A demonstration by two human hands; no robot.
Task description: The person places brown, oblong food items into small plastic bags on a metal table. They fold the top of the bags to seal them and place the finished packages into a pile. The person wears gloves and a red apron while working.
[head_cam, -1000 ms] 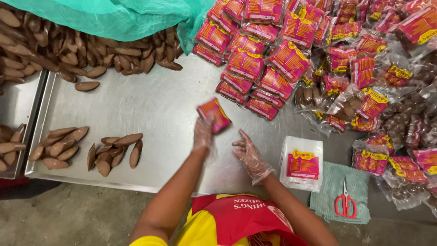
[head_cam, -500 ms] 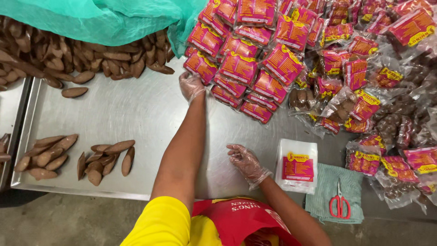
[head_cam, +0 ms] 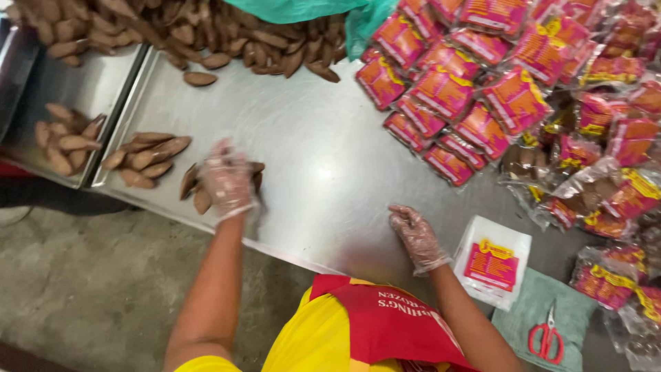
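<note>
The left hand [head_cam: 227,178], in a clear plastic glove, lies spread, fingers down, over a small cluster of brown elongated pieces [head_cam: 196,189] on the steel table [head_cam: 310,158]. Whether it pinches one cannot be determined. The pieces under it lie with long axes roughly upright in the view, pointing away from the person. The right hand [head_cam: 415,236], also gloved, rests loosely curled and empty on the table, just left of a stack of empty printed bags [head_cam: 494,260].

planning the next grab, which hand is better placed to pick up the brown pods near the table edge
Left. The gloved left hand already rests over the small pile of brown pointed pods, while the gloved right hand sits apart on bare steel table.
</note>
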